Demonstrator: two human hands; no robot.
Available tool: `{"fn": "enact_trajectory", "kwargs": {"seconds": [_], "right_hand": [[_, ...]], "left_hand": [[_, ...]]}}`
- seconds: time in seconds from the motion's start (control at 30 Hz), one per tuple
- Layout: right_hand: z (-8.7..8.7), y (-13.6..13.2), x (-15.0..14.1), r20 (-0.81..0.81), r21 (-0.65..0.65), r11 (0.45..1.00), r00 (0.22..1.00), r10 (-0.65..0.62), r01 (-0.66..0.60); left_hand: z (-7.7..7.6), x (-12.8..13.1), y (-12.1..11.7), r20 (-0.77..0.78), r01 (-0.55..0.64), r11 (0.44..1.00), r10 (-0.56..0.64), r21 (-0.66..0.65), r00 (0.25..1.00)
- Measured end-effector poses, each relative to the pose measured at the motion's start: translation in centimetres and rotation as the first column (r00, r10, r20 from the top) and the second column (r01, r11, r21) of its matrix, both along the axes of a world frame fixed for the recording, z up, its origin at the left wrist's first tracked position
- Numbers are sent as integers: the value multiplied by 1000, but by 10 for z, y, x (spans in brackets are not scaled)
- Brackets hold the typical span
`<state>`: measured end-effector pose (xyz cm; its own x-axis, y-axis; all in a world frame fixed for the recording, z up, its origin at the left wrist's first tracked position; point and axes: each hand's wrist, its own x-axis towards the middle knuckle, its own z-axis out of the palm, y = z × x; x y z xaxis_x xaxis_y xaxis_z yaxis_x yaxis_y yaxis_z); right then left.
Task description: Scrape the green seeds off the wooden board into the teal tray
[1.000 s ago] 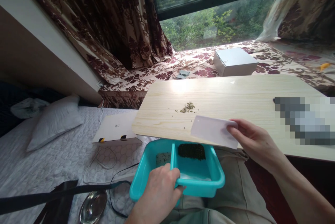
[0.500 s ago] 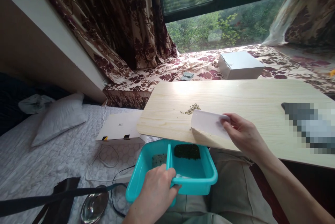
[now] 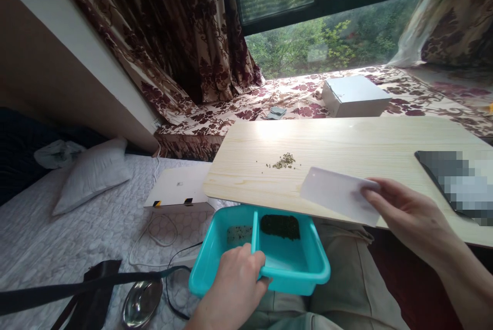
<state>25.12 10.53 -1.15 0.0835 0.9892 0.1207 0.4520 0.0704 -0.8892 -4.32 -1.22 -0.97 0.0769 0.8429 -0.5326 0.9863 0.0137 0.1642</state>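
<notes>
My left hand (image 3: pixel 234 281) grips the near rim of a teal two-compartment tray (image 3: pixel 316 263) held just under the front edge of a light wooden board (image 3: pixel 346 140). Dark small seeds (image 3: pixel 280 226) fill the far end of the tray's right compartment; a thin scatter lies in the left one. My right hand (image 3: pixel 404 214) pinches a white plastic scraper card (image 3: pixel 337 194) at the board's front edge, to the right of a small pile of greenish seeds (image 3: pixel 285 161) on the board.
A blurred dark flat object (image 3: pixel 454 181) lies on the board's right end. A white box (image 3: pixel 354 94) sits on the patterned window seat behind. On the bed to the left are a pillow (image 3: pixel 90 173), a flat white carton (image 3: pixel 179 191), cables, a black strap and a metal bowl (image 3: pixel 140 303).
The scraper card had been close beside the seed pile half a second ago; my right hand has since drawn it right and toward me. The left hand keeps hold of the tray.
</notes>
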Motion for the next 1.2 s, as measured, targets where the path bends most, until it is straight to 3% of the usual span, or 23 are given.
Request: {"fn": "enact_trajectory", "kwargs": {"seconds": [0.1, 0.4, 0.87, 1.2], "right_hand": [[-1, -2, 24, 75, 21, 993, 990, -116, 115], [-3, -5, 20, 70, 100, 994, 997, -45, 38], [-2, 1, 13, 68, 71, 997, 997, 38, -43], [-2, 0, 30, 66, 39, 994, 992, -105, 102]], "left_hand": [[0, 15, 3, 14, 57, 998, -56, -28, 998], [6, 53, 8, 28, 170, 983, -169, -66, 985], [6, 51, 10, 2, 165, 982, -165, -96, 986], [2, 46, 11, 29, 158, 983, -156, -91, 987]]}}
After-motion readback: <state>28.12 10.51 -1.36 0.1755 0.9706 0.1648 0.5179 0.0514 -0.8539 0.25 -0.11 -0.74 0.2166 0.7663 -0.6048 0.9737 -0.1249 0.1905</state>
